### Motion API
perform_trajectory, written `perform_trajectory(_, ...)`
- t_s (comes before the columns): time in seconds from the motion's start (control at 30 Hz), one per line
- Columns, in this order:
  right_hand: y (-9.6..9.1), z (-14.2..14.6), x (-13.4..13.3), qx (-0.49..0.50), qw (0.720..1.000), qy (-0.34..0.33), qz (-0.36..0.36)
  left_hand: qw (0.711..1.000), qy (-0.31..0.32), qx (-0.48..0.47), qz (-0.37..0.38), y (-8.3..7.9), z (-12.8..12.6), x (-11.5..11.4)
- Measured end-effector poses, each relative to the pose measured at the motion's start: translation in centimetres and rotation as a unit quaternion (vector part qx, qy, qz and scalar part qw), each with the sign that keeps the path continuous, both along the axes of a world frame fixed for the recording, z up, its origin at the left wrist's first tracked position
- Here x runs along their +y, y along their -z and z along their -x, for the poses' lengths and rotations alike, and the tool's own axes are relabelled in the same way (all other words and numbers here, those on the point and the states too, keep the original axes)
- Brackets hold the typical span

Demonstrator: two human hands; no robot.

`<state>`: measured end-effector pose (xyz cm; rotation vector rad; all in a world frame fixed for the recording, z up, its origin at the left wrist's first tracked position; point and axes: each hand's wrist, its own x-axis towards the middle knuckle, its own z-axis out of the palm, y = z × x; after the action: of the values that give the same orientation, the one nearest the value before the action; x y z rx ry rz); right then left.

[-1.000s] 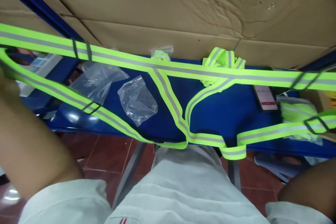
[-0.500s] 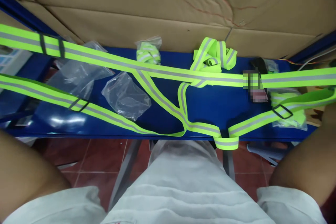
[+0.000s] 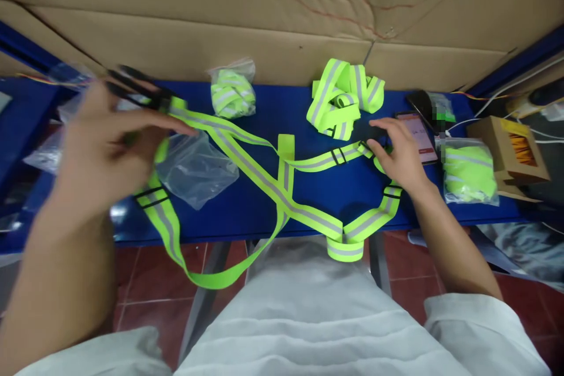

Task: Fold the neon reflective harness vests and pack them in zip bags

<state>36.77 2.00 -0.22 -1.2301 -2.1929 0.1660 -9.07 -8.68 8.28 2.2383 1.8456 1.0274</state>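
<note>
Blue table (image 3: 282,107), reflective harness (image 3: 268,179) stretched left-right

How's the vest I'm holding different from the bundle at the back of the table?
The vest lies spread across the table, one loop hanging over the front edge; the bundle is folded into a loose heap by the cardboard. The left hand and right hand are on the vest; nothing touches the bundle. Both are neon yellow-green webbing with a grey stripe.

Neon-yellow strap (image 3: 268,185) (grey reflective stripe down the middle); blue table (image 3: 247,211)
</note>
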Motion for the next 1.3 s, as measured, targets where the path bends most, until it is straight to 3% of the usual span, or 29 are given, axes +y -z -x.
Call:
perform_trajectory(0.07,-0.9,0.4,-1.9,-0.035,0.998,-0.004,-0.046,0.987,0.147,0.051,0.026,0.6,-4.0,-0.6)
perform_trajectory(0.13,-2.2,0.5,-4.6,-0.048,0.997,-0.038,-0.056,0.969,0.228,0.082,0.052,1.5,-8.0,-1.3)
perform_trajectory(0.17,-2.8,0.6,-6.2,-0.045,0.994,-0.089,-0.039,0.955,0.269,0.1,0.071,2.1,-9.7,-1.7)
perform_trajectory(0.23,-3.7,0.7,-9.6,-0.075,0.963,-0.241,0.09,0.935,0.306,0.159,0.08,3.4,-12.4,-2.4)
perform_trajectory(0.27,-3.9,0.7,-11.1,-0.088,0.944,-0.284,0.14,0.925,0.322,0.186,0.075,4.1,-13.3,-2.8)
perform_trajectory(0.37,-2.8,0.6,-14.3,-0.131,0.922,-0.303,0.202,0.898,0.365,0.239,0.05,5.4,-14.9,-3.9)
perform_trajectory(0.53,1.5,0.2,-14.8,-0.138,0.948,-0.258,0.123,0.865,0.4,0.295,0.076,6.7,-15.6,-5.2)
perform_trajectory(0.67,2.9,-0.4,-13.9,-0.124,0.958,-0.253,0.054,0.851,0.408,0.331,0.031,7.7,-15.0,-5.6)
perform_trajectory(0.83,1.3,-1.9,-13.3,-0.117,0.952,-0.269,0.086,0.877,0.393,0.267,0.076,6.9,-12.8,-4.7)
perform_trajectory(1.0,-0.8,-4.6,-11.7,-0.043,0.976,-0.16,0.141,0.929,0.29,0.208,0.101,5.0,-8.4,-2.6)
perform_trajectory(1.13,-1.8,-6.6,-10.4,-0.046,0.991,-0.094,0.081,0.955,0.196,0.202,0.094,3.6,-4.2,-0.8)
perform_trajectory(1.3,-1.9,-8.6,-9.9,-0.044,0.996,-0.065,-0.035,0.973,0.123,0.181,0.07,2.3,0.0,0.6)
